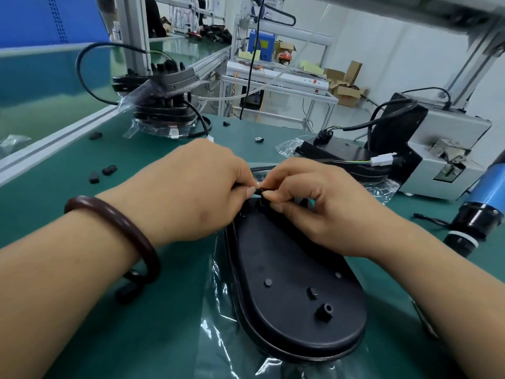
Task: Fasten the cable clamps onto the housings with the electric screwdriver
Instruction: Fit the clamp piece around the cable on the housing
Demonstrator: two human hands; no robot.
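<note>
On the left of the green bench point(41, 192) lie loose black cable clamps point(94, 177), and behind them stands a stack of housings point(164, 110) in clear wrap. The left hand point(191, 187), with a dark bangle point(117, 228) on its wrist, pinches a small black clamp point(261, 193) between thumb and forefinger. The clamp sits at the far end of the black oval housing point(295, 283), which lies flat on clear plastic film point(216, 310) mid-bench. The right hand point(322, 209), fingers curled, pinches the same clamp from the other side. Further right are another housing point(341, 157) with its cable, a grey machine point(451, 138), and the blue electric screwdriver point(483, 201) at the edge.
</note>
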